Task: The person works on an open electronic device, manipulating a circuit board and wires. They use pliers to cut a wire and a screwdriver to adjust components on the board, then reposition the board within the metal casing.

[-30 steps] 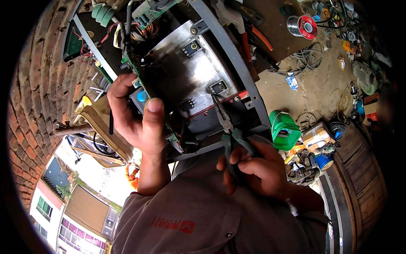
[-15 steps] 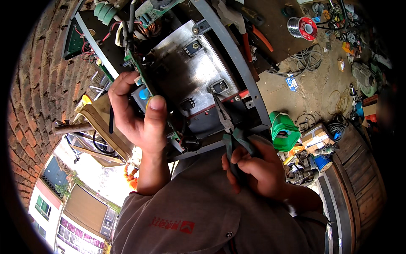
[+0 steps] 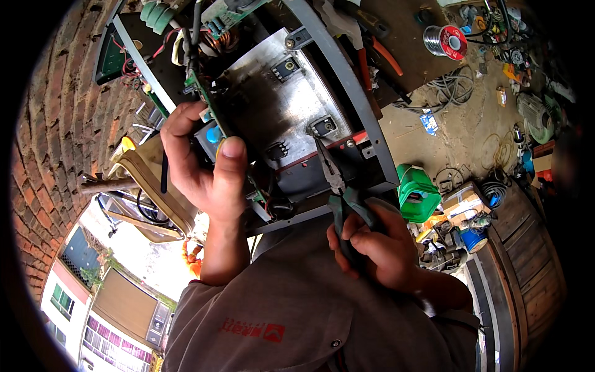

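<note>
An open grey metal chassis (image 3: 355,84) holds a silver metal plate (image 3: 273,93) with black components bolted to it. My left hand (image 3: 204,173) has its fingers closed around the edge of a green circuit board (image 3: 196,93) that stands on the plate's left side, a blue round part beside my thumb. My right hand (image 3: 378,239) grips green-handled long-nose pliers (image 3: 334,177), whose tips touch or almost touch the lower right component (image 3: 323,127). Wires (image 3: 173,37) and a copper coil sit at the back of the chassis.
A solder spool (image 3: 445,42) and orange-handled pliers (image 3: 385,56) lie on a dark board at upper right. A green bucket (image 3: 418,192), coiled cables (image 3: 452,87), boxes and clutter are on the floor to the right. A brick wall (image 3: 49,136) rises at left.
The chassis and both hands have shifted very slightly right in the view. My grip on the board and on the pliers looks the same.
</note>
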